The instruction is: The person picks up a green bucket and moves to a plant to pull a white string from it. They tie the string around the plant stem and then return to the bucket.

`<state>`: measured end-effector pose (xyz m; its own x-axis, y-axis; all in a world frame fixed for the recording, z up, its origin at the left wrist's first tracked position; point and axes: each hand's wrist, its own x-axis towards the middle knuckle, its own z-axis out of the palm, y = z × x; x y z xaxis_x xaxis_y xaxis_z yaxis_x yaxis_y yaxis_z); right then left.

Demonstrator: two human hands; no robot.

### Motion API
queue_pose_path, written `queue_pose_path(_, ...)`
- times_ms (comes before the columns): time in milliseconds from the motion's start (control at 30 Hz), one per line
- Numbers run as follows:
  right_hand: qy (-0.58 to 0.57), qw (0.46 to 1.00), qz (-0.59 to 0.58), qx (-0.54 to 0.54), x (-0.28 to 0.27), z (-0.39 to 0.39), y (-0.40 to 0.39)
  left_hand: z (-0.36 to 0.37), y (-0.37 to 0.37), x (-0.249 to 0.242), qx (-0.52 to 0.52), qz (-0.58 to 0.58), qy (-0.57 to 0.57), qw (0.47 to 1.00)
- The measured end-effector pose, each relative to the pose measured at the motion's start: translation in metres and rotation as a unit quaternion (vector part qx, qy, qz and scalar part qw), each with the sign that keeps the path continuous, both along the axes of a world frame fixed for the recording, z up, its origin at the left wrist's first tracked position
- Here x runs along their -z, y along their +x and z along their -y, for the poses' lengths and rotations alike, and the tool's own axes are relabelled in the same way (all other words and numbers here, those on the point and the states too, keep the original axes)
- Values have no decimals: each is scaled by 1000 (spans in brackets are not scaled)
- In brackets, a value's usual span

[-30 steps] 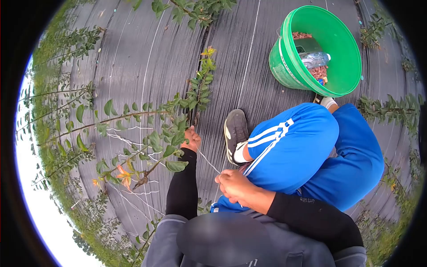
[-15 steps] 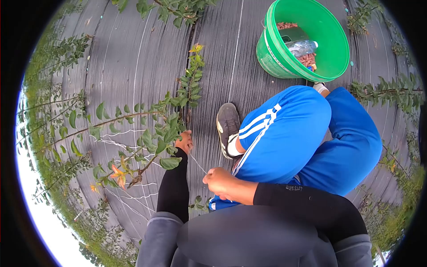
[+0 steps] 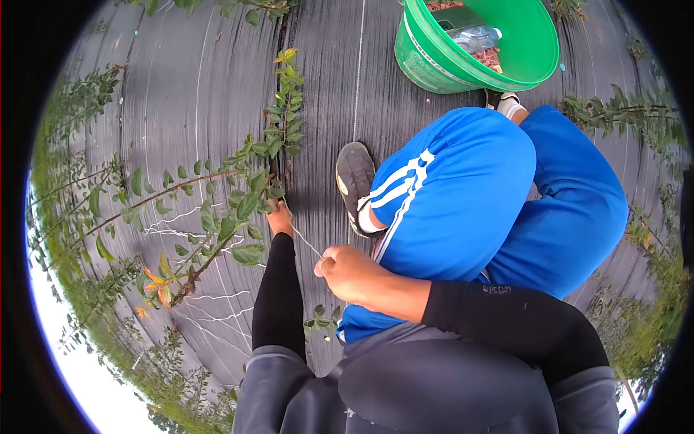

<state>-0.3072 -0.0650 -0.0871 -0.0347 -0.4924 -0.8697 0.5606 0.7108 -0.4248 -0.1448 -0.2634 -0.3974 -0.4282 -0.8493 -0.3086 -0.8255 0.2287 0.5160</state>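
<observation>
A thin white string (image 3: 305, 241) runs taut between my two hands. My left hand (image 3: 279, 218) reaches into the leaves at the base of a leafy plant stem (image 3: 189, 188) and grips the string's far end there. My right hand (image 3: 345, 272) is closed on the near end of the string, just in front of my blue-trousered knee (image 3: 448, 195). The fingers of my left hand are partly hidden by leaves.
Black woven ground cover (image 3: 210, 94) lies underfoot. A green bucket (image 3: 463, 54) holding a plastic bottle and brown bits stands at the top right. My grey shoe (image 3: 356, 181) rests beside the plant. Leafy branches and white ties spread to the left.
The view has shifted, so everything sits higher and further left in frame. Both hands keep hold of the string; my right hand has drawn slightly away from my knee.
</observation>
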Motion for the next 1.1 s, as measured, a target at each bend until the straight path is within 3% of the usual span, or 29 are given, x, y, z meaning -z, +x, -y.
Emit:
queue_pose_path(100,-1,999,-20,26,0,-2,-3,-6,-19,-23,26,66,-9,997)
queue_pose_path(167,-14,998,-47,28,6,-6,4,17,2,29,63,90,-32,993)
queue_pose_path(200,-24,999,-6,39,1,-8,-1,25,12,48,91,116,-52,988)
queue_pose_path(267,-16,997,37,59,-7,-10,-14,21,-2,26,135,157,-39,978)
queue_pose_path(433,-45,998,-1,40,11,-17,-20,0,-22,-1,28,58,-65,996)
queue_pose_path(500,-64,997,-8,39,12,-17,-27,5,-16,-2,56,44,-62,996)
queue_pose_path(533,-73,995,-59,-40,8,-16,-36,6,-14,4,83,23,-55,995)
queue_pose_path(567,-81,984,-107,-120,2,-16,-43,14,-10,9,146,91,-72,982)
queue_pose_path(600,-80,984,-104,-122,-7,-15,-52,27,10,32,144,94,-71,983)
queue_pose_path(667,-78,943,-194,-258,-19,-9,-74,49,49,86,80,17,42,996)
queue_pose_path(700,-78,943,-195,-259,-17,-9,-80,51,46,82,80,16,41,996)
queue_pose_path(733,-83,932,-225,-270,-15,-10,-85,52,38,72,-76,-31,148,986)
queue_pose_path(767,-86,921,-255,-282,-14,-11,-89,53,31,63,-228,-77,250,938)
queue_pose_path(900,-90,909,-255,-318,-13,-11,-89,54,17,36,-263,-52,318,909)
queue_pose_path(933,-90,906,-262,-320,-13,-10,-85,52,21,28,59,22,82,995)
queue_pose_path(967,-89,904,-269,-321,-13,-9,-83,51,23,22,371,95,-169,908)
queue_pose_path(1100,-91,907,-258,-321,-15,-9,-86,47,14,25,302,1,-164,939)
